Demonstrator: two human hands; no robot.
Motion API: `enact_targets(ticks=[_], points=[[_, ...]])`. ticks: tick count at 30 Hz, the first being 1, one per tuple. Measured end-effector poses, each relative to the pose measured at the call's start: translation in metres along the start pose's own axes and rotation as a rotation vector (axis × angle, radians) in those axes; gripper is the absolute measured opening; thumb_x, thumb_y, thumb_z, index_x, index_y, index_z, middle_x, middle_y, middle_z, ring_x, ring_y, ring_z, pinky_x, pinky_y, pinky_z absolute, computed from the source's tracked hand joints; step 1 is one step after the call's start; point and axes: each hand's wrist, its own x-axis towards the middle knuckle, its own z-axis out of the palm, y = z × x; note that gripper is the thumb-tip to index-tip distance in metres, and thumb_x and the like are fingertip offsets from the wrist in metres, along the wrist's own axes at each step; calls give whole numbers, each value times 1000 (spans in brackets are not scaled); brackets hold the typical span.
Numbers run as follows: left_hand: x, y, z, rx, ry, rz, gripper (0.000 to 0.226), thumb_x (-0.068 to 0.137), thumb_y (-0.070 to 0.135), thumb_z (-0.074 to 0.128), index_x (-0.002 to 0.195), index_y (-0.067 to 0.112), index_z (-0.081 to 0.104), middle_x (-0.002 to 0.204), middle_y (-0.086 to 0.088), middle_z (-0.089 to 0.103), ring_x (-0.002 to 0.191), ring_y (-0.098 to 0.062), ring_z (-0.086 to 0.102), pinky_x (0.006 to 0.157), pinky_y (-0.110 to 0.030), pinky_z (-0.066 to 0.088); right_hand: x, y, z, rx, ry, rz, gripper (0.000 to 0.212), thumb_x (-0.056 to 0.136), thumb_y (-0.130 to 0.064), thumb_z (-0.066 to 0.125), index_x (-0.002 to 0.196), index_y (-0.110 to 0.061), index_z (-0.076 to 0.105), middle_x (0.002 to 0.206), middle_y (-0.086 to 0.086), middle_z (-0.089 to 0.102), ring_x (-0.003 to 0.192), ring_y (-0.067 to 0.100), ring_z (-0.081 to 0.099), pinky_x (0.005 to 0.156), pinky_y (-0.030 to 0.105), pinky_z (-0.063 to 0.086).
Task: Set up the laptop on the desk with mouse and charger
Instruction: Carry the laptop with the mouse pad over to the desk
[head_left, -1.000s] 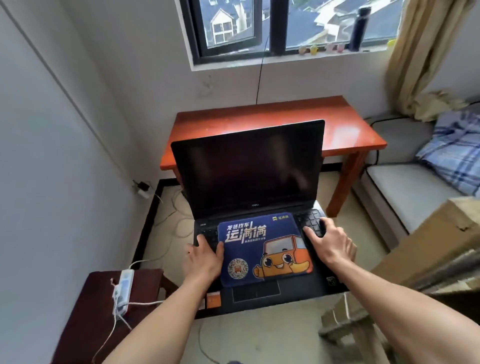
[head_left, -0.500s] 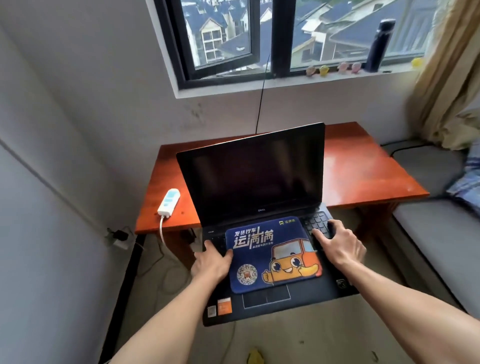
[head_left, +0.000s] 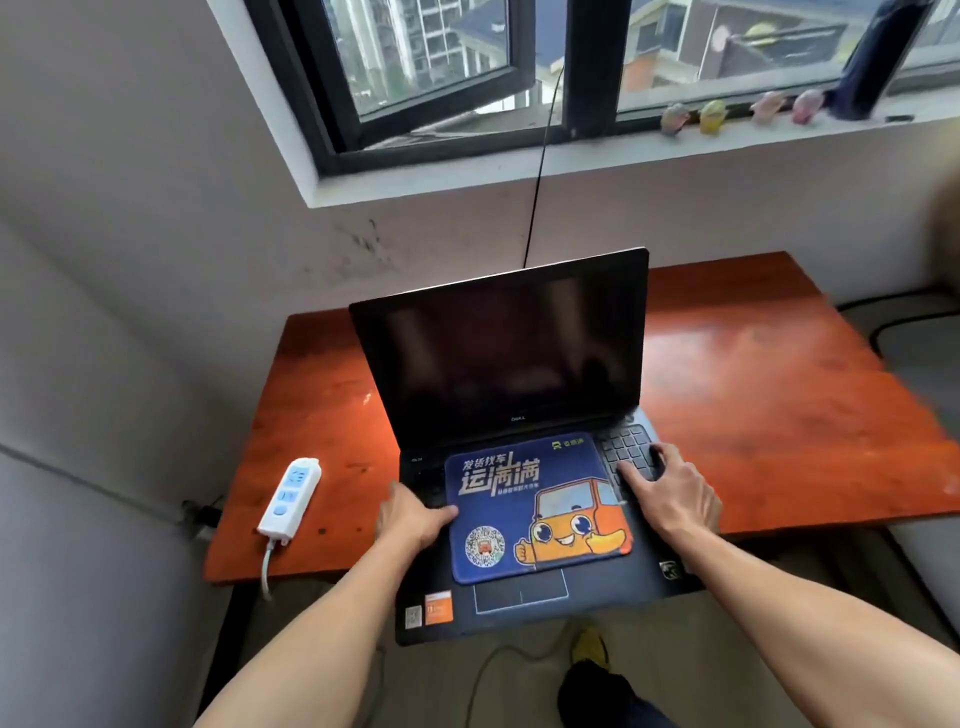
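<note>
Laptop (head_left: 514, 364) of matte black plastic, lid raised and screen dark, is held over the near edge of a glossy red-brown wooden counter (head_left: 779, 395) in the head view. Its rear half is above the counter top while its front, with the touchpad and two small stickers, juts out past the counter's edge above the floor. Whether the base rests on the wood cannot be told.

The left hand (head_left: 413, 519) grips the laptop's left side, thumb lying on the deck and touching the edge of a mouse pad (head_left: 540, 509). The right hand (head_left: 670, 493) grips the right side, thumb across the keys and fingers curled toward the outer edge.

The mouse pad, a soft blue rectangle with rounded corners, lies flat on the keyboard and covers most of it. It bears white lettering, an orange cartoon truck and a round printed code.

A white plastic power strip (head_left: 291, 496), long and rounded with pale blue sockets, lies on the counter's left part, well apart from the laptop. Its cord drops over the near edge.

Behind the counter, a thin black cable (head_left: 537, 182) hangs down the scuffed white wall from a black-framed window. On the sill stand four small pastel figurines (head_left: 675, 117) in a row and, beside them, a tall dark bottle (head_left: 872, 62).
</note>
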Motion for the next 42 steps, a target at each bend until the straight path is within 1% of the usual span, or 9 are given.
enact_targets(ticks=[2,4,6,9,13,18,22,33,42], points=[[22,23,1,-27,-12,-81,77,67,41,83,123,5,44,123,-15,58,96,-27,62,84,-36,49,32,-7,9,0,-20,2,67,76,-71,57,128,-30,49,104,11,69,92,34,67,69,35,44],[40,39,2,-48,-20,-133,60,65,39,86,103,8,52,103,-10,64,61,-14,55,63,-29,45,57,-13,17,-3,-37,1,71,76,-71,58,131,-28,46,106,11,69,93,35,67,70,37,46],[54,52,4,-83,-27,-177,53,63,36,88,93,11,52,89,-5,61,53,-9,50,53,-25,41,78,-18,23,-8,-60,10,73,75,-72,58,131,-27,46,107,11,69,94,35,67,72,38,46],[76,63,6,-111,-34,-232,57,62,32,89,96,11,49,88,-4,57,54,-8,49,47,-23,36,103,-27,36,-19,-96,19,72,74,-72,58,127,-25,50,106,11,69,95,35,66,72,38,46],[108,71,7,-123,-33,-252,66,61,30,90,109,7,52,104,-9,62,62,-14,53,50,-24,38,124,-39,55,-13,-105,35,72,73,-73,59,127,-26,50,107,11,69,97,35,66,73,39,46],[144,75,4,-112,-40,-248,67,62,29,89,113,6,53,117,-13,63,100,-29,61,81,-36,49,135,-52,74,-2,-106,89,80,73,-74,57,136,-25,44,117,10,65,105,35,63,80,40,46],[173,77,0,-115,-38,-231,57,68,28,85,110,8,54,116,-14,64,98,-30,60,77,-34,47,141,-65,85,2,-94,131,85,72,-75,56,138,-22,43,121,9,64,107,34,62,82,41,47],[204,76,5,-52,12,-216,63,77,31,73,129,4,47,133,-22,46,121,-41,47,101,-47,43,139,-87,86,-101,-198,235,79,83,-69,50,136,-11,41,128,18,49,118,37,49,91,45,42],[196,74,9,109,6,-145,52,85,32,63,125,2,48,134,-20,38,125,-39,38,99,-46,40,133,-98,76,-219,-270,292,68,91,-62,44,125,-4,49,127,21,52,119,38,47,92,44,41]])
